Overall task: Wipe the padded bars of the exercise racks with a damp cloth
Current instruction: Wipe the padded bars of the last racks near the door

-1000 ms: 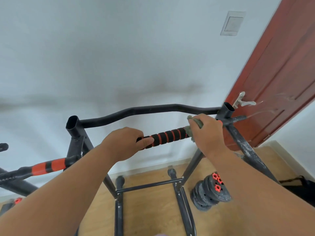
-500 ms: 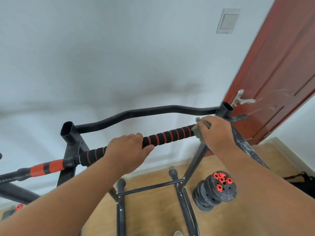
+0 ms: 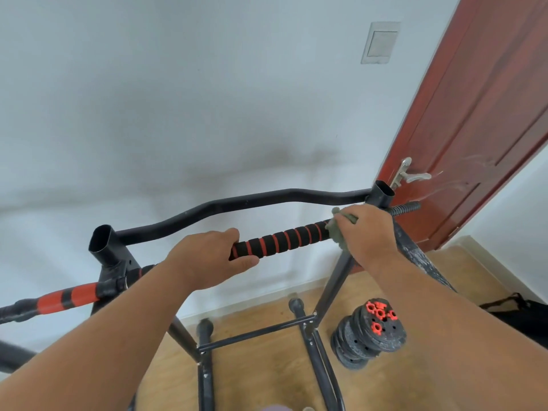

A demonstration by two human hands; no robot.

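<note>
Wiping step in hand: your right hand (image 3: pixel 363 232) grips cloth (image 3: pixel 338 231) around bar (image 3: pixel 281 240), frame centre-right; left hand (image 3: pixel 207 259) grips bar. Next, likely draw cloth leftward along padding.

You face a pale wall (image 3: pixel 178 99) with a grey smudge across its middle and a switch plate (image 3: pixel 380 43) high on the right. A red-brown door (image 3: pixel 480 129) with a silver handle (image 3: pixel 407 173) stands to your right. Below you lies a wooden floor (image 3: pixel 267 378), with a white skirting board (image 3: pixel 252 301) along the wall.
</note>
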